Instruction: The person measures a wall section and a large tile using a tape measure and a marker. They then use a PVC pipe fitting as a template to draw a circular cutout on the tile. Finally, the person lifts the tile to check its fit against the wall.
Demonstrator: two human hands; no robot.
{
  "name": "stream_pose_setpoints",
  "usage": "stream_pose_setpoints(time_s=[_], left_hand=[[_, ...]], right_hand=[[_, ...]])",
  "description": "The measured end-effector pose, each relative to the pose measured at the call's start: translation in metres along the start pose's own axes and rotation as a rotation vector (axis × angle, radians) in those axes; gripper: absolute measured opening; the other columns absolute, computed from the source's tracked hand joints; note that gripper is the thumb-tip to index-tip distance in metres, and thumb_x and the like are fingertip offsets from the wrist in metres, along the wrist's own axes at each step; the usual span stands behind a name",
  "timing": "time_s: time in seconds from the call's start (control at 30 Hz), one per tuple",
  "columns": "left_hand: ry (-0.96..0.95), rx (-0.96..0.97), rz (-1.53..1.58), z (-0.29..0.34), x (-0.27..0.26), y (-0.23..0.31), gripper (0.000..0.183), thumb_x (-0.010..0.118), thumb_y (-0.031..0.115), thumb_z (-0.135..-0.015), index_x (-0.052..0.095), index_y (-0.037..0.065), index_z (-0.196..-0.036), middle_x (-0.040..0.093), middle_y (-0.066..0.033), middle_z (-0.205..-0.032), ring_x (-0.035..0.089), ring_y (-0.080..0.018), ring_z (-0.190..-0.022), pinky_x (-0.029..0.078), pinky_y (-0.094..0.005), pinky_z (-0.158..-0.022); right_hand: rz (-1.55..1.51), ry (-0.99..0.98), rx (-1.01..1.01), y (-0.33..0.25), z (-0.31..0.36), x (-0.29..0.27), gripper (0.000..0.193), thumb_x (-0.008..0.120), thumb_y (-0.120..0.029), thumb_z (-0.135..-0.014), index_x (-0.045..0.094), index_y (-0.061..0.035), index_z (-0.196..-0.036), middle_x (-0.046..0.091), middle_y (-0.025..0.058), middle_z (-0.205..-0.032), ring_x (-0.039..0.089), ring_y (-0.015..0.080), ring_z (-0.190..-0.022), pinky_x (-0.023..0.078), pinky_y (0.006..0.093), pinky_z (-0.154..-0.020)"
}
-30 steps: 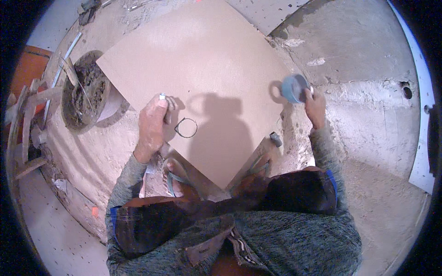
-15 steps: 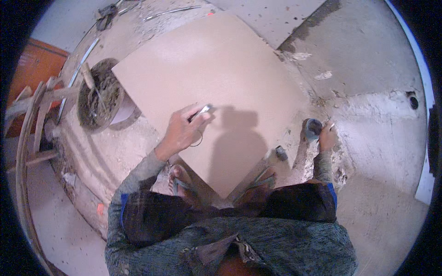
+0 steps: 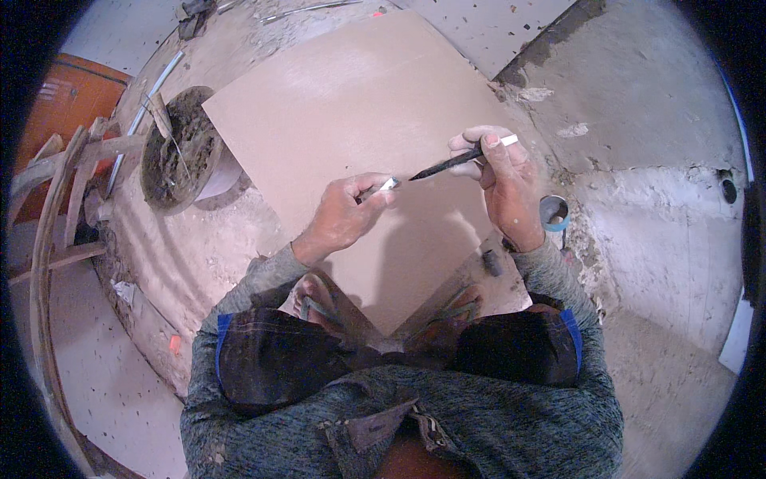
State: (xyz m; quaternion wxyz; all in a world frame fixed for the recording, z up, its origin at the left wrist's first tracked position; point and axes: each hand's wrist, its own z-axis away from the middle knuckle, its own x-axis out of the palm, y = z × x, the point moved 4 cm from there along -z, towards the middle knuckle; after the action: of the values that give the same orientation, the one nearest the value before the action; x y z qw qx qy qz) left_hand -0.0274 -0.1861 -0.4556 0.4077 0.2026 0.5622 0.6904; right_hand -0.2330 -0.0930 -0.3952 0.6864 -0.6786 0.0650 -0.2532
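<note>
Over the big beige tile (image 3: 343, 88) my two hands face each other. My left hand (image 3: 339, 214) is closed on a small dark tool with a shiny metal end (image 3: 386, 185), mostly hidden by the fingers. My right hand (image 3: 511, 188) pinches a slim black pointed stick with a white end (image 3: 447, 165), pen-like in shape. Its dark point is directed left, a short gap from the metal end. A small blue-rimmed cup (image 3: 554, 209) stands by my right wrist, beyond the tile's edge. Near the tile's right front edge lies a small dark cylinder (image 3: 492, 262).
At left stands a bucket of dark mortar (image 3: 187, 172) with a wooden-handled trowel (image 3: 162, 120) in it. Beside it are wooden bars (image 3: 52, 231) and an orange panel (image 3: 68, 120). My sandalled feet (image 3: 311, 303) flank the tile's near corner. A round hole (image 3: 728, 190) shows at far right.
My right hand has left the cup and come up over the tile with the black stick. My left hand has shifted slightly right, still gripping its tool.
</note>
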Motion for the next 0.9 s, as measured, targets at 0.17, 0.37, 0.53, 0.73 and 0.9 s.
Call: stream_pose_setpoints(time_s=[0.17, 0.37, 0.53, 0.73, 0.9], left_hand=[[-0.014, 0.112, -0.129, -0.003, 0.001, -0.004, 0.029, 0.06, 0.023, -0.094, 0.068, 0.0, -0.11, 0.057, 0.0023, -0.067, 0.048, -0.0055, -0.059, 0.041, -0.0268, -0.051], [-0.027, 0.16, -0.217, -0.003, 0.001, 0.005, 0.031, 0.057, 0.022, -0.095, 0.067, 0.002, -0.116, 0.068, -0.0037, -0.076, 0.051, -0.0072, -0.06, 0.045, -0.0279, -0.055], [-0.046, 0.159, -0.175, -0.002, 0.005, 0.011, 0.031, 0.059, 0.024, -0.094, 0.068, 0.004, -0.116, 0.067, -0.0043, -0.074, 0.051, -0.0086, -0.059, 0.045, -0.031, -0.057], [-0.137, 0.022, -0.142, 0.001, 0.009, -0.007, 0.03, 0.064, 0.031, -0.093, 0.072, 0.004, -0.103, 0.053, 0.0037, -0.062, 0.044, -0.005, -0.056, 0.036, -0.0269, -0.049], [-0.102, -0.098, 0.104, 0.011, 0.013, -0.009, 0.032, 0.067, 0.032, -0.092, 0.073, 0.002, -0.101, 0.053, 0.0066, -0.062, 0.042, -0.0026, -0.056, 0.032, -0.0228, -0.047]], right_hand=[[0.109, -0.057, -0.067, 0.007, -0.004, 0.006, 0.038, 0.047, -0.03, -0.104, 0.061, 0.0055, -0.107, 0.063, 0.0148, -0.104, 0.066, 0.0206, -0.091, 0.059, 0.0337, -0.076], [0.206, -0.087, -0.118, 0.011, -0.003, 0.009, 0.036, 0.047, -0.028, -0.104, 0.063, 0.0039, -0.105, 0.064, 0.0132, -0.101, 0.066, 0.0188, -0.087, 0.058, 0.0322, -0.074], [0.31, -0.128, -0.115, 0.019, -0.001, 0.013, 0.035, 0.048, -0.027, -0.104, 0.066, 0.0023, -0.102, 0.067, 0.0091, -0.09, 0.066, 0.0168, -0.084, 0.055, 0.0305, -0.073], [0.311, -0.121, -0.074, 0.025, 0.002, 0.019, 0.032, 0.052, -0.024, -0.101, 0.069, 0.0026, -0.094, 0.069, 0.0088, -0.089, 0.066, 0.0161, -0.081, 0.053, 0.0299, -0.073], [0.339, -0.149, -0.027, 0.027, 0.007, 0.025, 0.026, 0.051, -0.019, -0.102, 0.064, 0.0039, -0.101, 0.069, 0.0086, -0.088, 0.065, 0.0139, -0.08, 0.053, 0.0283, -0.073]])
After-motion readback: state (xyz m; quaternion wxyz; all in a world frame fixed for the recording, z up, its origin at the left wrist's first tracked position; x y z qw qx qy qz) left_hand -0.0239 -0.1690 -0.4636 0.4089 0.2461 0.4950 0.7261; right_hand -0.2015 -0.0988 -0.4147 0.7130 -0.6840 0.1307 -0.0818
